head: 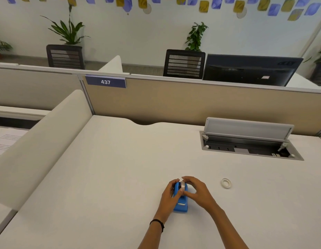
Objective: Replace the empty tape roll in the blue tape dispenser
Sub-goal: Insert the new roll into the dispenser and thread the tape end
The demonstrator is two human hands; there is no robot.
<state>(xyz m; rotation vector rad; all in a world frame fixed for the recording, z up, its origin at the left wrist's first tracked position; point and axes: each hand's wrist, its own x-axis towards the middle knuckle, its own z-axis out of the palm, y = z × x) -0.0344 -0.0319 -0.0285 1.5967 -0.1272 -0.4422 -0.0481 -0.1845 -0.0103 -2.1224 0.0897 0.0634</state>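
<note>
1. Blue tape dispenser (180, 203) on desk (102, 177), long axis toward the person.
2. Left hand (169, 194) clasps its side; right hand (195, 191) pinches the seated roll (182, 186).
3. Spare roll (226, 183) lies right of dispenser (right hand nearer).

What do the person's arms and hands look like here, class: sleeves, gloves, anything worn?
Both forearms are bare, with no sleeves in view and no gloves. The left hand has a thin black band around its wrist. The right hand and its wrist show nothing worn.
</note>
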